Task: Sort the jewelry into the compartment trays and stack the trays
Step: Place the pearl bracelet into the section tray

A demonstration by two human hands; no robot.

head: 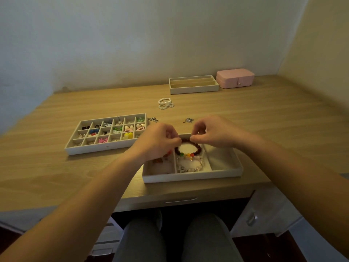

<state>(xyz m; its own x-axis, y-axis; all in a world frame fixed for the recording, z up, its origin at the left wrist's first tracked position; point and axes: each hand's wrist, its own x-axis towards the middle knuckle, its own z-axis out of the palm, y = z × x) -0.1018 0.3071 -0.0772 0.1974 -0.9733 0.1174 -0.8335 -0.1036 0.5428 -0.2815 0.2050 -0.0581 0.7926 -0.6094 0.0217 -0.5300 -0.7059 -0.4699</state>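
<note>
My left hand (157, 141) and my right hand (211, 134) both pinch a dark red beaded bracelet (188, 149) with a few coloured beads, held over the middle compartment of a white three-compartment tray (192, 176) at the table's front edge. Below it in that compartment lies a pale bead bracelet (189, 165). The left compartment holds orange-red pieces, partly hidden by my left hand. A grid tray (98, 147) with small earrings and charms sits to the left. White pearl bracelets (165, 103) lie loose farther back.
An empty long-slot tray (193, 89) and a shut pink jewelry box (235, 78) stand at the back by the wall. Two small silver chain pieces (153, 119) (188, 120) lie on the wooden table (56, 176) behind the trays.
</note>
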